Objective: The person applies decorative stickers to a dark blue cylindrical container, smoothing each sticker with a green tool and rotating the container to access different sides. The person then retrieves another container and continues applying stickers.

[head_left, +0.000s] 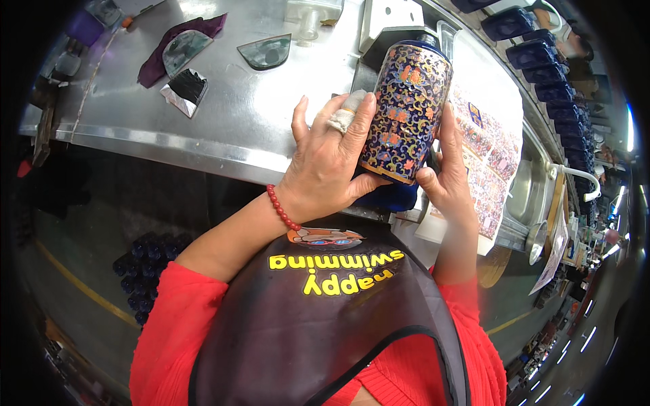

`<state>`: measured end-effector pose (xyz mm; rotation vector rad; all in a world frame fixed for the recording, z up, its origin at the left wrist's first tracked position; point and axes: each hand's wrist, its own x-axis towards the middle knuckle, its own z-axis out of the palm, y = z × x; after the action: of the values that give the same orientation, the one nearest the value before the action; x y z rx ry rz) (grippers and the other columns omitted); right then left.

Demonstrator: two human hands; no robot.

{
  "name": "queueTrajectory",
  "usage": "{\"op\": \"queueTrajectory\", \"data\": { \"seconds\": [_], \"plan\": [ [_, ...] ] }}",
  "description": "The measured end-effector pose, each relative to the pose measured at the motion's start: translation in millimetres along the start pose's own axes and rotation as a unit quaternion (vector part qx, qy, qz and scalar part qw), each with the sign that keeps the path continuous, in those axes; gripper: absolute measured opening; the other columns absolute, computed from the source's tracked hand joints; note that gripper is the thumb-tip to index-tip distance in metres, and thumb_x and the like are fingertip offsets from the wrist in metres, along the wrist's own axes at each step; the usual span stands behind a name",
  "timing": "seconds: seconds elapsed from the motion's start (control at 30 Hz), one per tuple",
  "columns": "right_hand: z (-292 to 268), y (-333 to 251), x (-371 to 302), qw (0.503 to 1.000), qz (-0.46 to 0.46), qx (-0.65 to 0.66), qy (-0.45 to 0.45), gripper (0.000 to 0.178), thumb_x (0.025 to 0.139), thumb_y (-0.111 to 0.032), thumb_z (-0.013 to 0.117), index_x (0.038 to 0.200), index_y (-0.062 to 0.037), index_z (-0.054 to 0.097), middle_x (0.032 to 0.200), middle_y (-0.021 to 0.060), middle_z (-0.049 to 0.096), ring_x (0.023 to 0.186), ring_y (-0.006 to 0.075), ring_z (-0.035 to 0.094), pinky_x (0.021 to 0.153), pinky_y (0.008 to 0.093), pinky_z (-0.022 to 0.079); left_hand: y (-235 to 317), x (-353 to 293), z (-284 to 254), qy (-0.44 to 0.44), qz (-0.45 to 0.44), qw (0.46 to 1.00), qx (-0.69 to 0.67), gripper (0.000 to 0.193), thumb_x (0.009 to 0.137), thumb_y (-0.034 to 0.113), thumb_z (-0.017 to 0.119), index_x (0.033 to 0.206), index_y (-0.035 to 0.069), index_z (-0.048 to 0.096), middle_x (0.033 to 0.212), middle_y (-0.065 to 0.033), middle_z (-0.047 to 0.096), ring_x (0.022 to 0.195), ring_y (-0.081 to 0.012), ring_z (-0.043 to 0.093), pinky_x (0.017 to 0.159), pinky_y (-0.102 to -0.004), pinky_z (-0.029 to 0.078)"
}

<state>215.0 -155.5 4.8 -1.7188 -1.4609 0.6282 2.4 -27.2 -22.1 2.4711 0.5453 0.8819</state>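
Observation:
A dark blue bottle (pixel 406 111) with an orange, gold and blue floral pattern is held tilted between my two hands. My left hand (pixel 328 152) presses its left side with the fingers and thumb, the little finger sticking out. Grey-white cloth (pixel 342 120) is wrapped around one finger of that hand. My right hand (pixel 450 169) supports the bottle's right side, its thumb near the lower edge. Below the bottle's base, another glossy dark blue surface (pixel 387 197) shows in part. To the right lie patterned paper sheets (pixel 484 162) with similar floral prints.
On the metal table (pixel 237 115) lie two grey-green half-round pieces, one flat (pixel 265 52) and one on a purple cloth (pixel 157 64), with a crumpled silvery piece (pixel 184 93) beside it. Several dark blue bottles (pixel 545 71) line the right side. A sink (pixel 521 183) lies beyond the sheets.

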Motion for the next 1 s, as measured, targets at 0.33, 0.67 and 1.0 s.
{"op": "queueTrajectory", "data": {
  "seconds": [0.33, 0.67, 1.0],
  "plan": [
    [-3.0, 7.7, 2.6, 1.0, -0.002, 0.001, -0.013, 0.113, 0.083, -0.065, 0.071, 0.163, -0.005, 0.019, 0.164, 0.0256, 0.025, 0.153, 0.0385, 0.025, 0.123, 0.0445, 0.023, 0.0, 2.3, -1.9, -0.026, -0.01, 1.0, -0.008, 0.111, 0.083, 0.06, 0.071, 0.159, -0.005, 0.023, 0.126, -0.018, 0.065, 0.138, -0.0395, 0.04, 0.112, -0.0703, 0.011],
    [0.5, 7.6, 0.0, 0.995, 0.039, 0.088, -0.008, 0.119, 0.081, -0.065, 0.074, 0.162, 0.0008, 0.018, 0.163, 0.0241, 0.028, 0.15, 0.0341, 0.03, 0.121, 0.0441, 0.027, -0.8, -22.3, -8.9, -0.001, -0.041, 0.999, -0.02, 0.09, 0.089, 0.059, 0.066, 0.151, -0.003, 0.042, 0.133, -0.0216, 0.061, 0.142, -0.0397, 0.036, 0.117, -0.062, 0.01],
    [3.5, 3.5, 5.1, 0.996, 0.038, 0.08, 0.002, 0.122, 0.082, -0.067, 0.073, 0.162, 0.0021, 0.013, 0.164, 0.0261, 0.026, 0.152, 0.035, 0.027, 0.122, 0.0445, 0.025, 14.1, -45.7, -15.0, 0.004, 0.015, 1.0, -0.014, 0.06, 0.1, 0.053, 0.052, 0.137, 0.007, 0.064, 0.138, -0.017, 0.062, 0.143, -0.0373, 0.035, 0.12, -0.0601, 0.009]
  ]
}}
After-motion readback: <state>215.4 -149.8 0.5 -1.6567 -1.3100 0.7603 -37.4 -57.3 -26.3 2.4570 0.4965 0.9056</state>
